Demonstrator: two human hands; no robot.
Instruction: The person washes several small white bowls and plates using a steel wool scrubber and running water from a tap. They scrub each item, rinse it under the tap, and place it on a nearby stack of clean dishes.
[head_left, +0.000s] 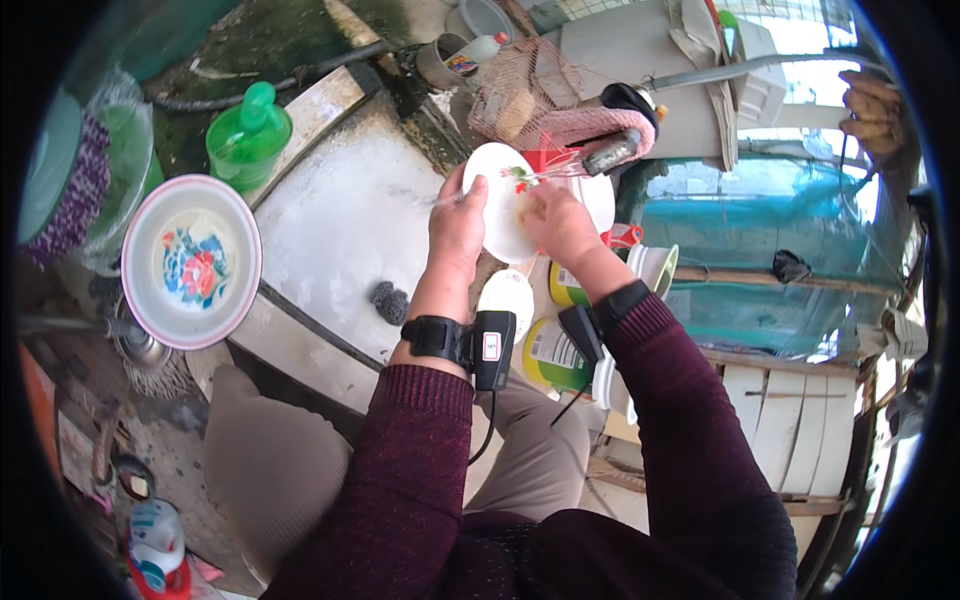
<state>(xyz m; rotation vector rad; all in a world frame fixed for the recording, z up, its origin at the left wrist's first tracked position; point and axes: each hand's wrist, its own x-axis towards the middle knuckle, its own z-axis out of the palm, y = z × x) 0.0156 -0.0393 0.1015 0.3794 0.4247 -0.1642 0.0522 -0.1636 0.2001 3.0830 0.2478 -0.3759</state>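
Note:
My left hand (459, 221) grips the left edge of a white plate (499, 217) with a floral print, its thumb on the face. The plate is tilted, and a stream of water from a tap (611, 154) wrapped in pink cloth runs onto it. My right hand (559, 221) is at the plate's right side, its fingers bent against the face over something pale that I cannot make out. Behind that hand stands another white dish (598, 201). A smaller patterned dish (507, 300) lies below the plate. A dark scouring pad (390, 302) rests on the wet white basin floor (337, 217).
An enamel basin (251, 262) with a flower print sits at the left, near a green plastic container (247, 169). Yellow-green buckets (555, 360) stand by my right forearm. Beyond the plate is a wire mesh basket (517, 90). A detergent bottle (157, 536) is at lower left.

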